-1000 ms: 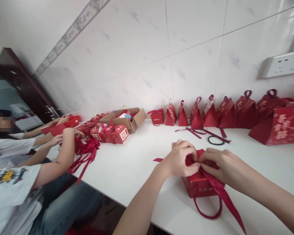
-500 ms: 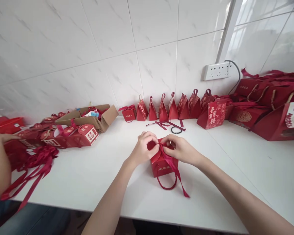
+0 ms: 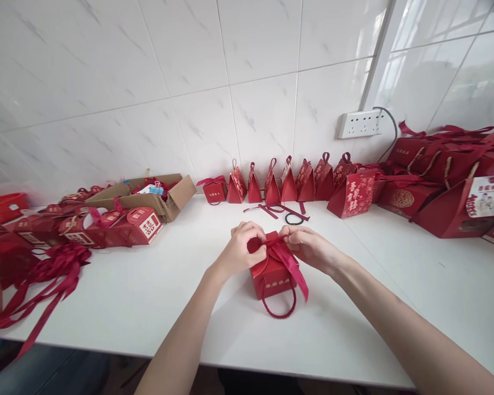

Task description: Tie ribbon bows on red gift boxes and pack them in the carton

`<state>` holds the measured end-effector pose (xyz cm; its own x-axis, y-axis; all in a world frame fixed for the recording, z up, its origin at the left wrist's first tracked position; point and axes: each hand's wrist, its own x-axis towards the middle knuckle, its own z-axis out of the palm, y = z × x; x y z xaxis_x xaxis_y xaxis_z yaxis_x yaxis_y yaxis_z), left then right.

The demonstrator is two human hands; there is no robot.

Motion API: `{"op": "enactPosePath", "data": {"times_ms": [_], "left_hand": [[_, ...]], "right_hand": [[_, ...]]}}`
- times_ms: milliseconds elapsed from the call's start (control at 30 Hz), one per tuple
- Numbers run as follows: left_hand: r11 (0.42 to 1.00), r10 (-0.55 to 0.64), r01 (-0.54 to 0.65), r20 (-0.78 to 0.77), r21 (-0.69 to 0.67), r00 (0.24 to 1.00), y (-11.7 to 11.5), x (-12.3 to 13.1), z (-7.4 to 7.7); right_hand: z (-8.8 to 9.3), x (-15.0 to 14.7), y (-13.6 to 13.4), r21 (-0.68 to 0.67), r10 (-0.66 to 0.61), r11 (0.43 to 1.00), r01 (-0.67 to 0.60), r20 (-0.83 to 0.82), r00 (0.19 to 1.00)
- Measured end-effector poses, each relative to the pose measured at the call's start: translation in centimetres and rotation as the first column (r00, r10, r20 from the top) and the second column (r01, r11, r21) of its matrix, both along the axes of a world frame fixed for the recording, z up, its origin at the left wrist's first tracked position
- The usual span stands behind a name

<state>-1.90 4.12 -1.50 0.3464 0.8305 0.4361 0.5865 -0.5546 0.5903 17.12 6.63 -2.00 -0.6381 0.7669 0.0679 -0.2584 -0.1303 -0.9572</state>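
left hand (image 3: 244,249), right hand (image 3: 310,247): pinched closed on ribbon (image 3: 290,264) atop box (image 3: 274,278), toward table (image 3: 234,337) front edge, presumably for tension.

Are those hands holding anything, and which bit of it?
A ribbon: the right hand pinches it just above the red box, away from its dangling end. The left hand seems to pinch it there too.

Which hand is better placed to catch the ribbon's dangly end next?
Probably the right hand. Its fingertips pinch the ribbon close to where that end hangs down the front of the red box. The left hand is over the box's other side, farther from it.
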Motion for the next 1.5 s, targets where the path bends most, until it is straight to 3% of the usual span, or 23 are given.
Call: {"op": "enactPosePath", "data": {"times_ms": [133, 300, 467, 533, 733, 867, 1000, 1133, 1500], "left_hand": [[0.998, -0.021, 0.029, 0.144, -0.055, 0.989, 0.2, -0.2, -0.1], [0.996, 0.029, -0.003, 0.279, -0.093, 0.960, 0.2, 0.1, -0.3], [0.990, 0.126, -0.093, 0.358, -0.107, 0.925, 0.2, 0.5, -0.8], [0.985, 0.160, -0.119, 0.411, -0.123, 0.897, 0.2, 0.6, -0.9], [0.976, 0.210, -0.115, 0.671, -0.184, 0.712, 0.7, 0.5, -0.7], [0.971, 0.205, -0.007, 0.810, -0.241, 0.550, 1.0, 0.2, -0.6], [0.954, 0.180, 0.148, 0.893, -0.261, 0.413, 0.9, 0.1, -0.2], [0.937, 0.146, 0.272, 0.952, -0.221, 0.271, 0.8, -0.3, 0.3], [0.906, 0.199, 0.343, 0.966, -0.246, 0.166, 0.5, -1.2, 1.1]], "right_hand": [[-0.2, 0.5, 0.4, -0.021, 0.052, 0.998, -0.054, -0.052, 0.997], [-0.1, 0.3, 0.5, 0.008, -0.019, 1.000, 0.020, -0.093, 0.995], [0.4, -0.3, -0.3, 0.207, -0.202, 0.965, 0.160, 0.201, 0.958], [0.6, -0.3, -0.5, 0.277, -0.269, 0.940, 0.200, 0.242, 0.932], [0.3, 0.1, 0.2, 0.163, -0.195, 0.965, 0.205, -0.074, 0.978], [0.2, 0.0, 0.4, 0.077, -0.188, 0.973, 0.218, -0.284, 0.940], [0.2, -0.2, 0.1, -0.018, -0.137, 0.990, 0.139, -0.332, 0.933], [0.2, -0.4, -0.3, -0.006, -0.134, 0.990, 0.138, -0.278, 0.951], [1.0, 0.1, -0.6, -0.050, -0.087, 0.996, 0.075, -0.303, 0.949]]}}
